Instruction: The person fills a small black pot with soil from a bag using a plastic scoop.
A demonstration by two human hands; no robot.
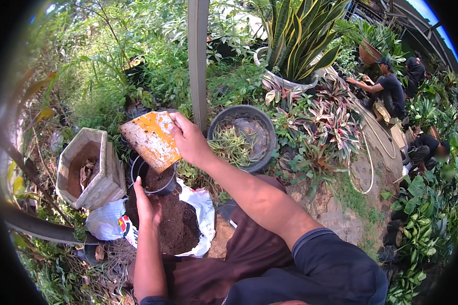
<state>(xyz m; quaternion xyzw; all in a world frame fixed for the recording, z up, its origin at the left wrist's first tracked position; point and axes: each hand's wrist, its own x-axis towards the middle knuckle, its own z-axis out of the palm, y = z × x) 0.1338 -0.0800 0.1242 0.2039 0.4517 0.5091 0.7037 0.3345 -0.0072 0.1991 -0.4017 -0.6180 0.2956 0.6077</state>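
My right hand point(189, 141) grips a flat, worn orange piece point(152, 139) by its edge, with flaked paint and soil on its face. This piece is tilted over a black plastic plant pot point(167, 187) that has dark soil inside. At the pot's near side is my left hand point(149, 206), thumb up at the rim; its fingers are partly hidden. Below the pot, an open white plastic sack point(206, 221) with printing on it holds dark potting soil point(177, 225).
To the left, a hexagonal concrete planter point(114, 171) lies tilted with dry leaves inside. Beyond my right hand, a round black basin point(267, 160) contains cut grassy leaves. A metal post point(197, 57) stands ahead. A hose point(368, 167) crosses the path; people point(391, 91) crouch at the right.
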